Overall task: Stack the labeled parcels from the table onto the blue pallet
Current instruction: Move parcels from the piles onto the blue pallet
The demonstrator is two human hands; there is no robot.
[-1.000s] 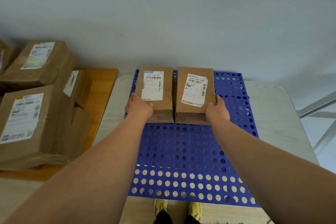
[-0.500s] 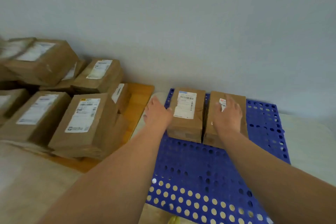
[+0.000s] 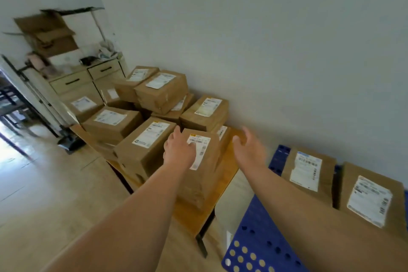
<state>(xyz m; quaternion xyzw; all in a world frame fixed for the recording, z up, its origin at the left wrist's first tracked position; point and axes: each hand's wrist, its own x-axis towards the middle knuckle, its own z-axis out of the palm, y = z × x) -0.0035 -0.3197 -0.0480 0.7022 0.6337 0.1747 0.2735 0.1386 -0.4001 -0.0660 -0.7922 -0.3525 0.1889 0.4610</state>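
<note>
Several brown labeled parcels are piled on a wooden table at the left. The nearest parcel stands at the table's right end. My left hand lies on its top, fingers spread over the label. My right hand hovers open just right of that parcel, palm toward it, apart from it. Two labeled parcels lie side by side on the blue pallet at the right: one nearer the table, the other beyond it.
A grey wall runs behind the table and pallet. Drawers with clutter and flattened cardboard stand at the back left. A doorway opens at the far left. Light wood floor lies in front of the table.
The view has swung left from the pallet to the table. Both hands have left the two parcels on the pallet and moved to the nearest parcel on the table.
</note>
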